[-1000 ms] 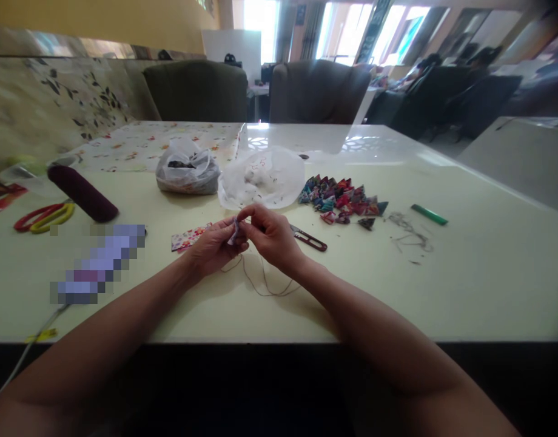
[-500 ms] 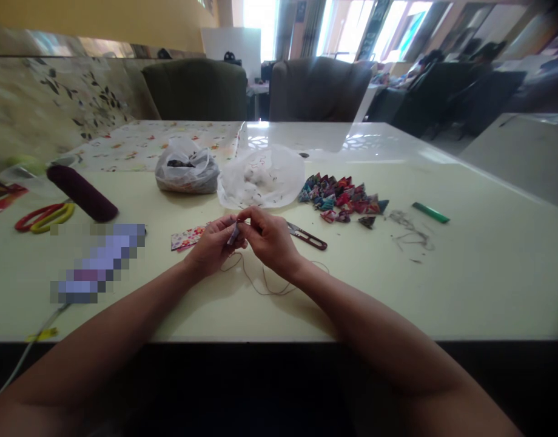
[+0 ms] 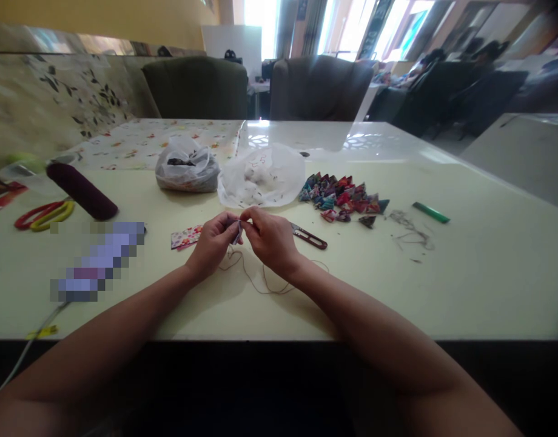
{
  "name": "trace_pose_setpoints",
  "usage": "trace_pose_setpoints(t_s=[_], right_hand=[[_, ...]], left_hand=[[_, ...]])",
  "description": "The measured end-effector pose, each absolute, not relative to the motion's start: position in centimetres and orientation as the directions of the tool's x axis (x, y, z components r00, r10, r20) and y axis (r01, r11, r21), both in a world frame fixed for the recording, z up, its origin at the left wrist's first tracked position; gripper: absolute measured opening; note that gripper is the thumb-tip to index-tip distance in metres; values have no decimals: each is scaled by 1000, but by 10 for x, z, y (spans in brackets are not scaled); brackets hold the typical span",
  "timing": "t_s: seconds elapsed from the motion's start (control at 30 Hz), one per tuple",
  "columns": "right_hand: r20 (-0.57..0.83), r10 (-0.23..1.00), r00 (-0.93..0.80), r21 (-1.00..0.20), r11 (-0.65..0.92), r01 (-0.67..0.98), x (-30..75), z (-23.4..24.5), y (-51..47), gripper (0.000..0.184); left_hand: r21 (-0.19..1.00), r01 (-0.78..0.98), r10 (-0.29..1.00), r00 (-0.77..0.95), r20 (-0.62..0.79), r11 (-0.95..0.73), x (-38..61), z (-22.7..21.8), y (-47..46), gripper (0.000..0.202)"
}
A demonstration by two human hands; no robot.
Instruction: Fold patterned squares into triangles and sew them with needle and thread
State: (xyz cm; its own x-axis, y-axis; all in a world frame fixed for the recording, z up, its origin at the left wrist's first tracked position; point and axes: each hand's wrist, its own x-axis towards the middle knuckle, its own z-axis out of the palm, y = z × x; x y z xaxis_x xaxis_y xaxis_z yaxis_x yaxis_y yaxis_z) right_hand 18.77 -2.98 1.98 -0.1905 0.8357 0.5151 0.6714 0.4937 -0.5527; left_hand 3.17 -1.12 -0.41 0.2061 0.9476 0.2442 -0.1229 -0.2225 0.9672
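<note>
My left hand (image 3: 213,243) and my right hand (image 3: 270,238) meet above the cream table (image 3: 465,279), both pinched on a small folded piece of patterned fabric (image 3: 238,231). A brown thread (image 3: 261,279) loops from it onto the table beneath my wrists. A flat floral fabric piece (image 3: 184,237) lies just left of my left hand. Thread snips (image 3: 310,237) with dark red handles rest right of my right hand. A pile of several coloured fabric triangles (image 3: 340,197) sits further right.
Two plastic bags (image 3: 188,170) (image 3: 261,176) stand behind my hands. A dark maroon roll (image 3: 81,191) and red and yellow scissors (image 3: 45,215) lie at the left. A green stick (image 3: 430,212) and thread scraps (image 3: 409,230) lie right. Two armchairs (image 3: 197,88) stand beyond the table.
My hands have turned slightly on the small fabric piece and the thread loop has shifted on the table. Nothing else has moved.
</note>
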Motion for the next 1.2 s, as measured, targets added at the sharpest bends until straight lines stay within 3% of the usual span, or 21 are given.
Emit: trace_pose_setpoints(t_s=[0.13, 0.23, 0.4, 0.5, 0.73, 1.2], right_hand=[[484, 851, -205, -538, 474, 697, 188, 20, -28, 8], [451, 874, -180, -629, 455, 631, 189, 21, -26, 5], [299, 943, -150, -891, 332, 311, 189, 21, -20, 6], [169, 972, -165, -980, 184, 75, 188, 20, -17, 5], [-26, 979, -205, -991, -52, -125, 190, 32, -21, 9], [-146, 931, -336, -960, -215, -180, 201, 38, -19, 11]], left_hand=[[969, -70, 944, 217, 247, -238, 32, -3, -12, 16], [968, -57, 941, 223, 253, -246, 33, -2, -12, 18], [966, -115, 950, 187, 249, -230, 33, -3, -9, 23], [966, -133, 952, 187, 242, -219, 34, -3, -8, 24], [967, -209, 963, 194, 185, -144, 35, 3, -10, 26], [965, -235, 963, 208, 171, -120, 32, 0, -6, 24]])
